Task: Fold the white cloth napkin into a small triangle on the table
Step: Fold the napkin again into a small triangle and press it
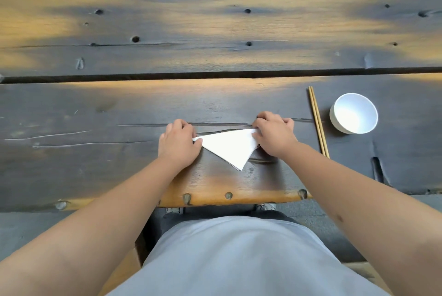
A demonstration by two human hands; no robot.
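Observation:
The white cloth napkin (230,147) lies on the dark wooden table (95,109) as a small folded triangle, its point toward me near the front edge. My left hand (178,143) pinches the napkin's left corner with curled fingers. My right hand (273,136) pinches the right corner, its fingers curled over the cloth's edge. Both hands hide the very tips of those corners.
A pair of wooden chopsticks (318,121) lies to the right of my right hand. A white bowl (353,113) stands just beyond them. The table's front edge (227,196) runs close below the napkin. A wide gap (215,75) between planks crosses the table farther back.

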